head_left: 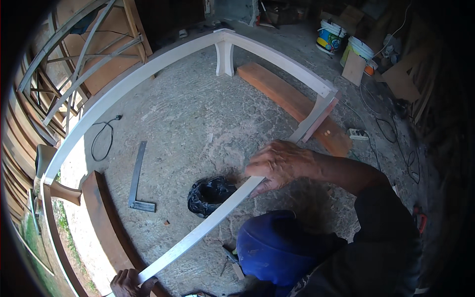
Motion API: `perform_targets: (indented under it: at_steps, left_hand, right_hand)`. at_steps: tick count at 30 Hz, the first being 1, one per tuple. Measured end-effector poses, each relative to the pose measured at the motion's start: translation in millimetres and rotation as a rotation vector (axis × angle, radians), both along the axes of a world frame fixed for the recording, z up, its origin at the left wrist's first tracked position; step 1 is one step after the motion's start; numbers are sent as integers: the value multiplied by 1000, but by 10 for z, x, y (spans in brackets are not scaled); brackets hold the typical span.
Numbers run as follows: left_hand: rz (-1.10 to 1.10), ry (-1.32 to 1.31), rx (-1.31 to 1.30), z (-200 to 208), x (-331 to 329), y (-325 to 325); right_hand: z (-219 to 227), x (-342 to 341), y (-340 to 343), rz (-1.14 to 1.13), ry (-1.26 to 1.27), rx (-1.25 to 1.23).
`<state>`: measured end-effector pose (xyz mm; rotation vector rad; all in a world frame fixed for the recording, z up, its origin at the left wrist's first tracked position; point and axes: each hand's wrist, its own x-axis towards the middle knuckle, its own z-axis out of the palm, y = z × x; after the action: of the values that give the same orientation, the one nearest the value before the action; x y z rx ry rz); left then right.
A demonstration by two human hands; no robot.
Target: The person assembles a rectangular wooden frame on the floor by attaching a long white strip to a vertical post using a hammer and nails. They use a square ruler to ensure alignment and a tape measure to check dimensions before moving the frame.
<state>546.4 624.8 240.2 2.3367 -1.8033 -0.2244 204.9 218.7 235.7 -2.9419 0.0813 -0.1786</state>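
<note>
A long white wooden strip point(198, 233) runs diagonally between my hands. My right hand point(281, 164) is closed round its upper end, beside a curved leg of a large white wooden frame point(143, 74). At the lower left edge, my left hand point(125, 283) wraps round the strip's other end. Whether the strip is joined to the frame under my hands, I cannot tell. Below the strip sits a crumpled black plastic bag point(212, 194), its mouth gaping. My blue-clothed knee point(277, 245) is close to the right hand.
A metal try square point(137, 180) and a black cable with plug point(102, 141) lie on the rough concrete floor. Brown timber planks point(282, 96) rest beneath the frame. Paint buckets point(330, 37) and a power strip point(358, 134) stand at the right. Wooden frames lean at far left.
</note>
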Motion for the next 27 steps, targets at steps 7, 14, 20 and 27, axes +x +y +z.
perform_targets:
  at_steps: [7, 14, 20, 27]
  left_hand:
    - [93, 346, 315, 184, 271, 21]
    - [9, 360, 288, 62, 326, 72]
    - [-149, 295, 163, -138, 348, 51]
    - [-279, 284, 123, 175, -667, -1416]
  right_hand:
    - [96, 166, 33, -27, -106, 112]
    - [-11, 132, 146, -523, -261, 324]
    - [-37, 101, 209, -644, -194, 256]
    - [25, 305, 147, -523, -355, 193]
